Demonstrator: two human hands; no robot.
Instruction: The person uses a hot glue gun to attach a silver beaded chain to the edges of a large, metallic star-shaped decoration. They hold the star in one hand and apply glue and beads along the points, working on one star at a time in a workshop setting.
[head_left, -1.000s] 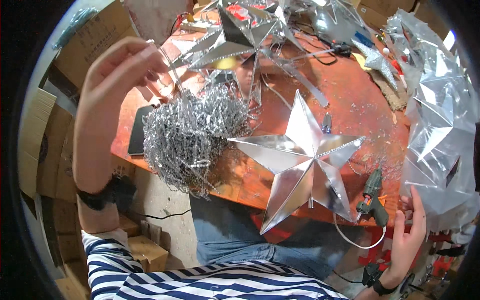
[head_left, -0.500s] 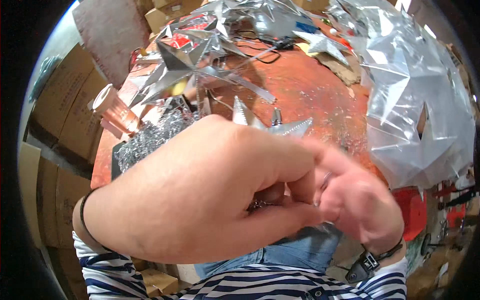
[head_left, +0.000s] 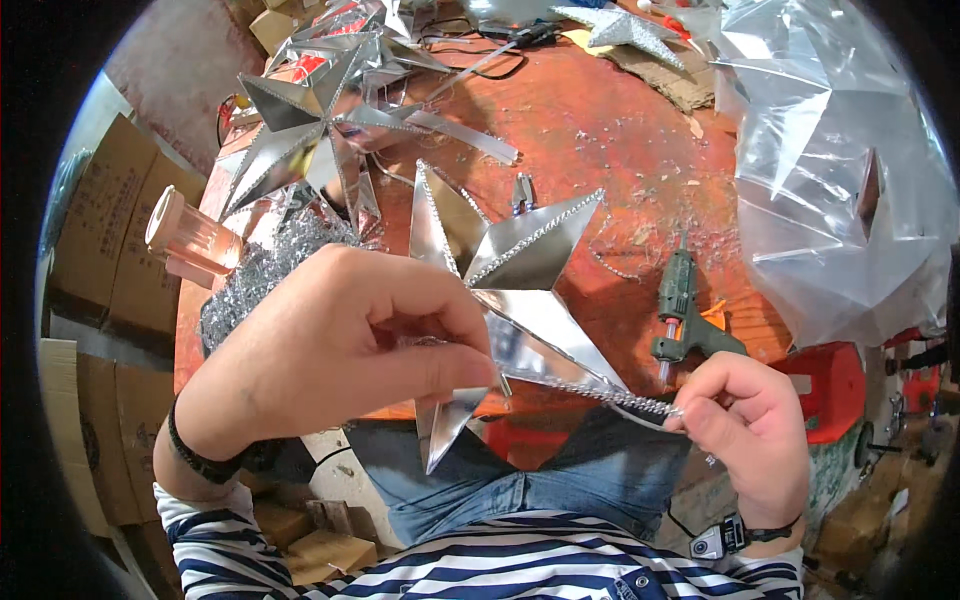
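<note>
A shiny silver star (head_left: 525, 290) lies tilted in front of me, with silver beaded trim along several ridges. At its lower right tip, my right hand (head_left: 745, 415) pinches the end of a silver beaded trim strand (head_left: 630, 402). My left hand (head_left: 370, 345) is over the star's left side, thumb and fingers pressed together; what they hold is hidden. One star arm shows below that hand. A dark green glue gun (head_left: 677, 310) with a clear stick in its back lies just beyond my right hand.
Silver tinsel (head_left: 262, 285) and a pinkish cup (head_left: 195, 235) stand at the left table edge. Another silver star (head_left: 325, 120) lies behind them. Pliers (head_left: 522, 192) rest beyond my star. Clear plastic bags (head_left: 830, 180) with stars fill the right. Cardboard boxes (head_left: 125, 220) line the left.
My hands, close together before, are now apart: the left has drawn left, the right lower right. The star and the trim between them have come into view, as has the glue gun.
</note>
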